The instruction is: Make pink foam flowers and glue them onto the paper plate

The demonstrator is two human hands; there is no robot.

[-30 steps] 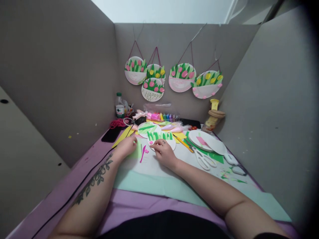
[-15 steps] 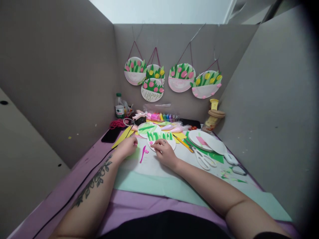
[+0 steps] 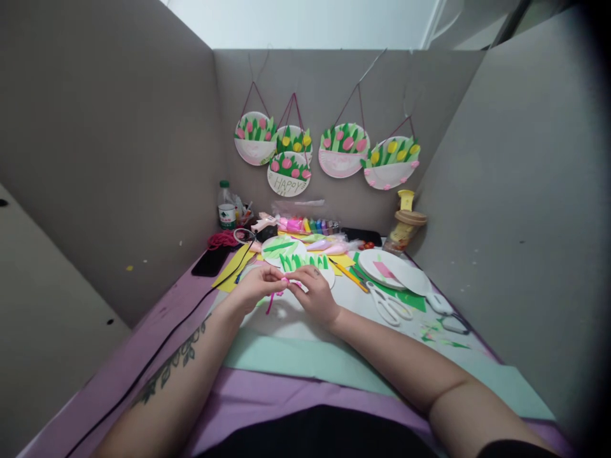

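Grey partitions [image 3: 329, 79] stood beyond the left hand [image 3: 261, 284] and right hand [image 3: 314, 296], both pinching a small pink piece [image 3: 285, 280], with a leafy plate [image 3: 328, 274] just past them.

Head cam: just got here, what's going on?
A person at a craft table has both hands together, the left hand and right hand pinching a small pink piece whose shape is too small to make out. Just beyond the hands lies a white plate with green leaf shapes. A pink tool lies near the hands; white-handled scissors are off to the right. Decorated plates hang on the wall behind.
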